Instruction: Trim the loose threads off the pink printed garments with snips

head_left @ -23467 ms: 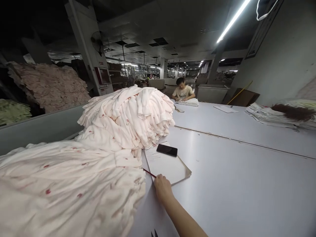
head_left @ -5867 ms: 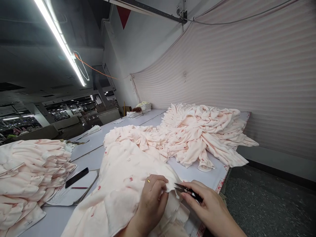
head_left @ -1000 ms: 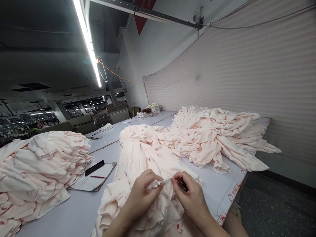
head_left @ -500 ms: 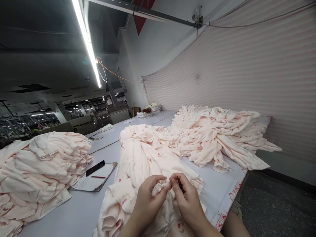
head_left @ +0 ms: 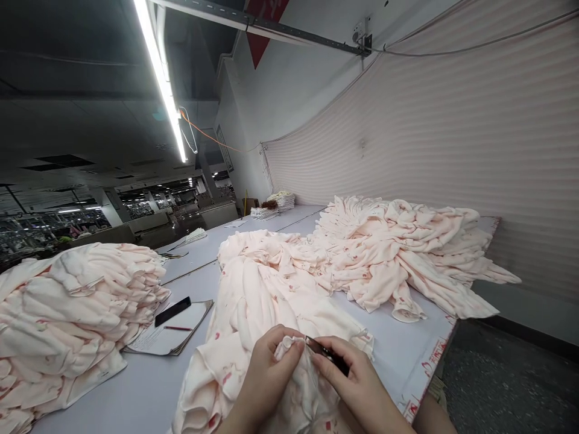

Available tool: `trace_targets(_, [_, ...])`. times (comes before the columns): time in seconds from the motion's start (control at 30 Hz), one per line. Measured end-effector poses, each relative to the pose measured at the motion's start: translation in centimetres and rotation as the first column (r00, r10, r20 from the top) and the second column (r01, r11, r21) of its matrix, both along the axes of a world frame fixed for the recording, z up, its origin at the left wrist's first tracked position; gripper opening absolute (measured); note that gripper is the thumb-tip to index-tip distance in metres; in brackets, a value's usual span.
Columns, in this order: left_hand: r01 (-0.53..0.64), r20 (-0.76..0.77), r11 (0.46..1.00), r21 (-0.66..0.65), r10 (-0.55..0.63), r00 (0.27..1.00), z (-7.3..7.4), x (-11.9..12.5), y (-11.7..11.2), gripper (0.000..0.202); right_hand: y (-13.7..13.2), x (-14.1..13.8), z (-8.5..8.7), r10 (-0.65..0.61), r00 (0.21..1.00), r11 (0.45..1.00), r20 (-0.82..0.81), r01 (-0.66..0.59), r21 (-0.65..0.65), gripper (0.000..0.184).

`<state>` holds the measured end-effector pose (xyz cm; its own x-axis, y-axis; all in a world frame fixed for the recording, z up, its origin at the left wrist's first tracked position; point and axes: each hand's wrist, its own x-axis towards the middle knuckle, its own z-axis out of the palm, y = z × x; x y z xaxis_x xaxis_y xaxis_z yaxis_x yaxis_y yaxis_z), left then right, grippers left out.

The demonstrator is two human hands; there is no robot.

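A pale pink fleece garment (head_left: 265,301) with small red prints is spread over the table in front of me. My left hand (head_left: 275,361) pinches a bunched edge of it between thumb and fingers. In my right hand (head_left: 346,367) is a pair of dark thread snips (head_left: 329,354), gripped in the fingers. The blade tips point left and meet the cloth edge right beside my left fingertips. Part of the snips is hidden by the right hand's fingers.
A large heap of similar garments (head_left: 72,307) lies at the left and another pile (head_left: 407,241) at the back right. Between them rest a notebook (head_left: 158,339), a phone (head_left: 172,311) and a red pen (head_left: 178,328). Folded stacks (head_left: 281,199) stand at the table's far end.
The snips have turned in my right hand, so their blades now point left and reach the cloth edge. My left hand keeps its pinch in nearly the same place.
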<state>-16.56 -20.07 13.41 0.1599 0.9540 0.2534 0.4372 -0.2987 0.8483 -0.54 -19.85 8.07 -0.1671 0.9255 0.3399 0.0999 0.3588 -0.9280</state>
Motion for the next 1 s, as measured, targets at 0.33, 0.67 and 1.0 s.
trace_targets(0.33, [-0.016, 0.011, 0.998, -0.058, 0.016, 1.000, -0.1, -0.1, -0.1, 0.018, 0.2, -0.3, -0.4, -0.048, 0.999, 0.999, 0.007, 0.048, 0.003, 0.027])
trace_targets(0.67, [-0.021, 0.016, 0.996, -0.090, 0.022, 1.000, 0.0, 0.1, 0.0, 0.017, 0.3, -0.7, -0.3, -0.048, 0.999, 0.998, -0.004, 0.048, 0.034, 0.026])
trace_targets(1.0, [0.087, -0.139, 0.996, 0.005, -0.085, 0.987, -0.1, -0.9, -0.8, 0.006, 0.0, -1.1, -0.3, 0.078, 0.974, 0.990, -0.211, -0.101, -0.102, 0.022])
